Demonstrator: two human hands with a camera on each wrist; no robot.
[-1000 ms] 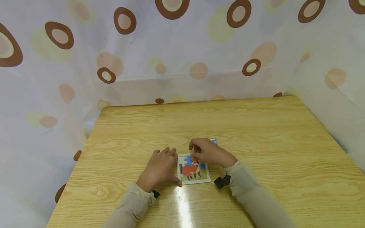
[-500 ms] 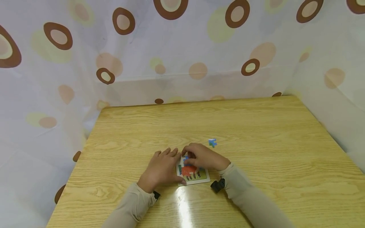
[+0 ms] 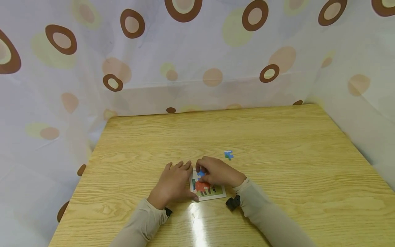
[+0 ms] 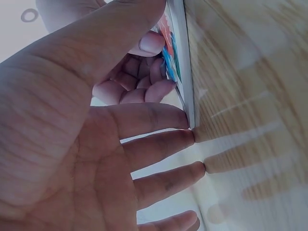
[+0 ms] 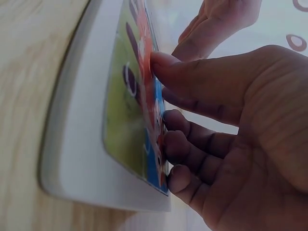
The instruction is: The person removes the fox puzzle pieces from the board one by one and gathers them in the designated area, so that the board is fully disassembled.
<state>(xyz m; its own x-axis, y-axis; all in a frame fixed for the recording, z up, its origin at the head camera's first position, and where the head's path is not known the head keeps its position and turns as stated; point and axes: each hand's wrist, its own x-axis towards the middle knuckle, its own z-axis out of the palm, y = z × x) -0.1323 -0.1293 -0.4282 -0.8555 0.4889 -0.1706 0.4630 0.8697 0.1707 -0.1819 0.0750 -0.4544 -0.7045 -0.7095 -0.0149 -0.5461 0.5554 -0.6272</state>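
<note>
A small square jigsaw puzzle in a white tray [image 3: 213,197] lies on the table, showing a red-orange animal with dark-striped legs. My left hand [image 3: 172,185] rests at the tray's left side with spread, straight fingers; its thumb lies at the lower left corner. In the left wrist view the fingertips [image 4: 183,119] touch the tray's edge and the tabletop. Over the upper part of the puzzle, my right hand [image 3: 220,172] has curled fingers, with a blue puzzle piece [image 3: 201,173] between thumb and forefinger. The right wrist view shows the thumb [image 5: 166,65] on the orange area; the hand hides the picture's upper right.
A loose blue, white and green puzzle piece [image 3: 228,155] lies beyond the right hand. The wooden table [image 3: 277,144] meets a spotted curtain [image 3: 191,92] at its far edge. A black wrist device [image 3: 233,203] hangs under the right sleeve.
My right hand has moved left and slightly toward me over the puzzle, uncovering the loose piece beyond it. The left hand stays at the tray, its thumb slightly further over the corner.
</note>
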